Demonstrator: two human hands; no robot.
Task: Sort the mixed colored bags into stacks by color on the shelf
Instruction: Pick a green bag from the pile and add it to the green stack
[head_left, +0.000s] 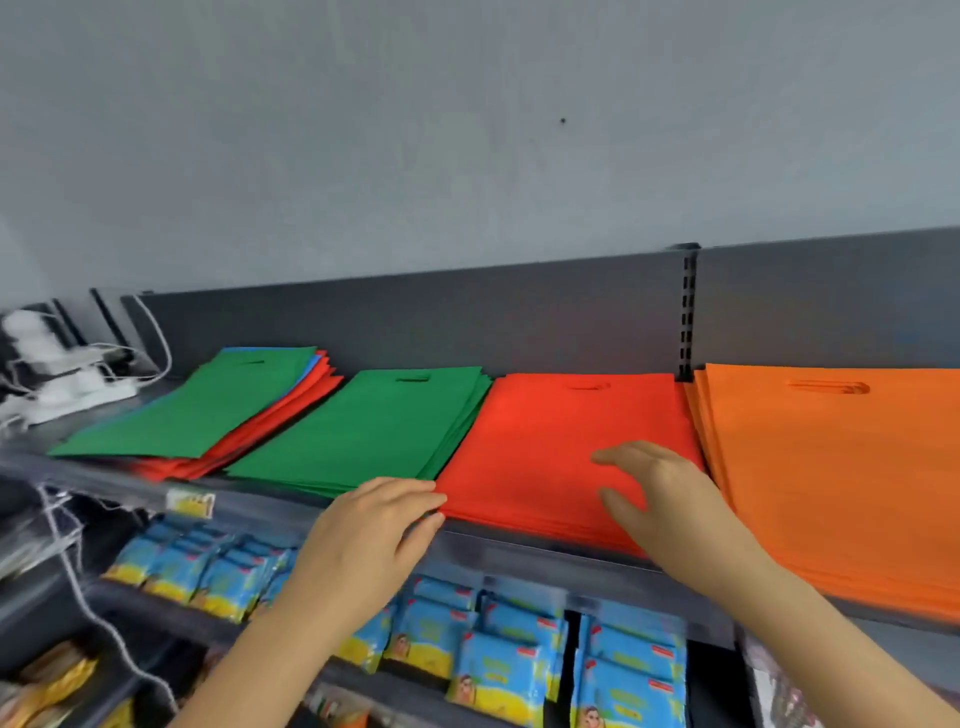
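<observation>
Your left hand (379, 525), fingers together, touches the red stack (550, 447) at its 7 o'clock corner; your right hand (654, 493) lies spread flat on it.

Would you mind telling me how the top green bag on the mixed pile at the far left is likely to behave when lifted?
The top green bag looks thin and flat, so probably floppy and light. It lies loose over fanned red bags, so it may slide or drag neighbours along. Its cut-out handle offers a likely grip.

Both arms reach forward, left hand (382, 525) flat with fingers together pointing right, right hand (657, 491) spread open, palm down, thumb apart.
</observation>
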